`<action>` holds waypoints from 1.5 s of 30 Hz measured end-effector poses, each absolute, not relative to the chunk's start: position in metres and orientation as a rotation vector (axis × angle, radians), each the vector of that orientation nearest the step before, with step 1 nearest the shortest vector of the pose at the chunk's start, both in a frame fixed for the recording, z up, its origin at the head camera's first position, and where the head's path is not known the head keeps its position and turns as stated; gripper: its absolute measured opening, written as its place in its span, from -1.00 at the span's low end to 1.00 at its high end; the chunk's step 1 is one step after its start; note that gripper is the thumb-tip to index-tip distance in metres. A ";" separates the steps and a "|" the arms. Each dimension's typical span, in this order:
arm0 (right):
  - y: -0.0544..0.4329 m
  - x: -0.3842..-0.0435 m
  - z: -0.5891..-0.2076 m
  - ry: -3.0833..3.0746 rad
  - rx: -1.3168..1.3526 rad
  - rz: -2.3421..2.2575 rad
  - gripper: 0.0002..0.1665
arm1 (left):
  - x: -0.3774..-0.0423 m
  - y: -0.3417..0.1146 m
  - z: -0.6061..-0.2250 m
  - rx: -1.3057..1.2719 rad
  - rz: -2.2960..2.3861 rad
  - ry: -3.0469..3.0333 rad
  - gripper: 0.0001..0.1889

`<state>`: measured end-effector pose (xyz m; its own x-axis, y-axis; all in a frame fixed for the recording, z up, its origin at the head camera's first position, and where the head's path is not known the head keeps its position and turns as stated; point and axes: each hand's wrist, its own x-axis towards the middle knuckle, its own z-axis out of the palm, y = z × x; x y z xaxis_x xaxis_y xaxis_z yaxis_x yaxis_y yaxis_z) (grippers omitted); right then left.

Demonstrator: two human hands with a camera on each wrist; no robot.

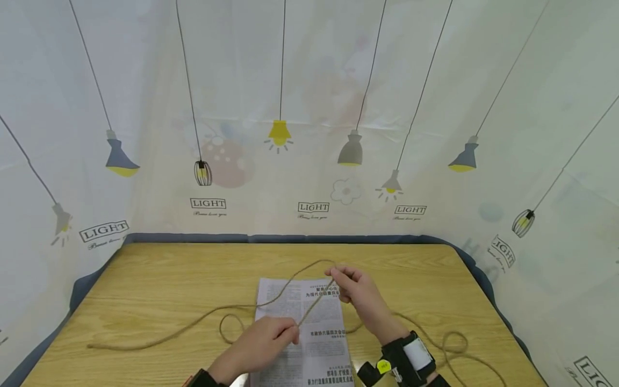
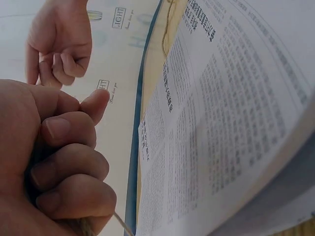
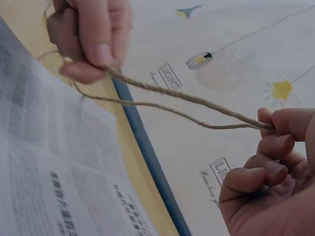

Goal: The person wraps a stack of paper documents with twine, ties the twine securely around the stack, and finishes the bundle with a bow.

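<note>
A length of brown twine (image 1: 316, 305) runs taut between the two hands, above a folded newspaper (image 1: 302, 355). My left hand (image 1: 263, 341) curls its fingers round the twine low over the paper; in the left wrist view a strand comes out below the little finger. Up and to the right, my right hand (image 1: 360, 295) pinches the twine between thumb and forefinger, its other fingers curled. In the right wrist view two strands of twine (image 3: 187, 98) meet at that pinch. From there one strand drops back over the newspaper and trails to the left.
A loose end of twine (image 1: 145, 345) lies on the wooden table (image 1: 159, 290) at the left, with a small loop beside the left hand. More twine (image 1: 454, 349) lies in loose curls at the right. A lamp-patterned curtain (image 1: 309, 161) stands behind the table's dark edge.
</note>
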<state>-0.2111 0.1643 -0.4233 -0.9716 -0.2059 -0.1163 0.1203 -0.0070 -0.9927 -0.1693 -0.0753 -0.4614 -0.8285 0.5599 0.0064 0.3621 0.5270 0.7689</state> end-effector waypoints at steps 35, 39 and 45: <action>0.329 -0.243 -0.365 2.503 0.273 -2.360 -0.83 | -0.174 -0.077 -0.477 0.654 1.128 2.619 -0.70; 0.334 -0.246 -0.369 2.603 0.446 -2.211 -0.83 | -0.173 -0.073 -0.477 0.675 1.138 2.617 -0.71; 0.345 -0.250 -0.412 2.646 0.500 -1.728 -0.48 | -0.173 -0.065 -0.476 0.703 1.129 2.629 -0.72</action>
